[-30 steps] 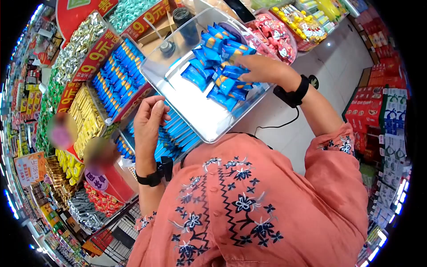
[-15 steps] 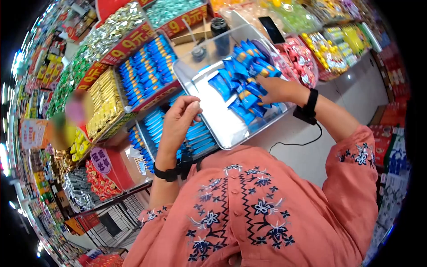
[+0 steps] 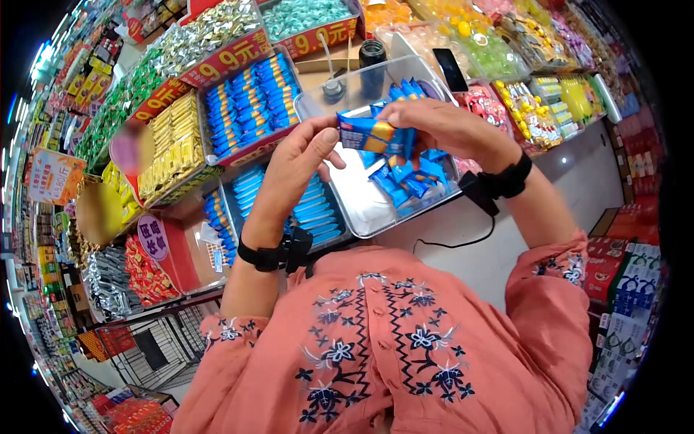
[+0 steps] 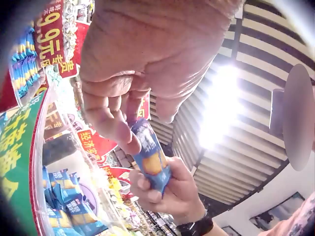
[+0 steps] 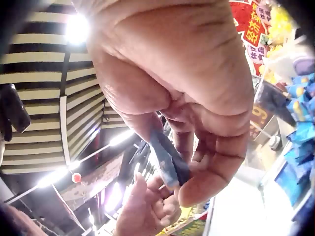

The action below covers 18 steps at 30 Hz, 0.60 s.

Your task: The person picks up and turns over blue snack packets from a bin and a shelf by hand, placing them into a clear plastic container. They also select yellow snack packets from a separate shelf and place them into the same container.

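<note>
In the head view the right hand (image 3: 452,130) pinches a blue packet (image 3: 369,136) with an orange-yellow picture, holding it above the clear plastic bin (image 3: 354,228). The left hand (image 3: 289,163) is at the packet's left end, fingers loosely bent. In the left wrist view, the left hand's fingertips (image 4: 132,142) are at the top end of the packet (image 4: 151,160), with the thumb apart from it. The right wrist view has the packet (image 5: 170,160) between the right thumb and fingers, seen edge-on. More blue packets (image 3: 419,179) lie loose in the bin.
Left of the bin are a tray of upright blue packets (image 3: 249,108) and a lower tray of light-blue packets (image 3: 314,217). Behind it stand a dark bottle (image 3: 372,64) and a phone (image 3: 450,70). A wire cart (image 3: 148,354) is at lower left.
The right hand has lifted a blue packet out of the bin's pile and moved left. The left hand has come up to the packet's end. The head view has shifted.
</note>
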Motion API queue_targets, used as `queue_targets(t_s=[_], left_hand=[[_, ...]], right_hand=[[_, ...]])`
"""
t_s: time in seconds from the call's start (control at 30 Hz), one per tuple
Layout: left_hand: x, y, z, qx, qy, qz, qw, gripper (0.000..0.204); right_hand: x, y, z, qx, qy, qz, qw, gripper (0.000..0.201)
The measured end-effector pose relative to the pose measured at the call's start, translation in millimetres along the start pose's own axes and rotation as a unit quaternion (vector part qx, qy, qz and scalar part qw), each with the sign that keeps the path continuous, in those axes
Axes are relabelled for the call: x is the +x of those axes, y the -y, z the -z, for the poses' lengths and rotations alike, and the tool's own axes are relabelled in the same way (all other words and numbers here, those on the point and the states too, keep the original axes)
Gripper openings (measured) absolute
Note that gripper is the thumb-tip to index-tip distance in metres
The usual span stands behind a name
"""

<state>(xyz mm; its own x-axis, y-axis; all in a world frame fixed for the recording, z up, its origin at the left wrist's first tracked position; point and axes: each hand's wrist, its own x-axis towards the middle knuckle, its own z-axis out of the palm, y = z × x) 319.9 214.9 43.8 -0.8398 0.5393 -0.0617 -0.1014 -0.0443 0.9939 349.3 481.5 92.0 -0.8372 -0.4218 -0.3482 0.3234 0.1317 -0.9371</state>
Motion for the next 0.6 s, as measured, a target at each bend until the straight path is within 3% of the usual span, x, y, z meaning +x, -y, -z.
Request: queue_targets(t_s=[0.2, 0.3, 0.33, 0.6], left_hand=[[-16.5, -3.0, 28.3, -0.038, -0.03, 0.016, 0.999, 0.023], [-21.7, -2.2, 45.9, -0.086, -0.068, 0.007, 0.994, 0.02], [-22.7, 0.4, 51.6, -0.107, -0.071, 0.0, 0.992, 0.019], [-44.7, 9.9, 78.6, -0.154, -0.072, -0.007, 0.985, 0.021]], right_hand=[[30.1, -0.1, -41.4, 0.105, -0.033, 0.015, 0.994, 0.055], [36.8, 6.1, -65.5, 0.091, -0.081, 0.104, 0.987, 0.045], [39.4, 5.3, -69.7, 0.103, -0.089, 0.115, 0.984, 0.033], [61.1, -12.2, -108.8, 0.119, -0.148, 0.121, 0.974, 0.02]])
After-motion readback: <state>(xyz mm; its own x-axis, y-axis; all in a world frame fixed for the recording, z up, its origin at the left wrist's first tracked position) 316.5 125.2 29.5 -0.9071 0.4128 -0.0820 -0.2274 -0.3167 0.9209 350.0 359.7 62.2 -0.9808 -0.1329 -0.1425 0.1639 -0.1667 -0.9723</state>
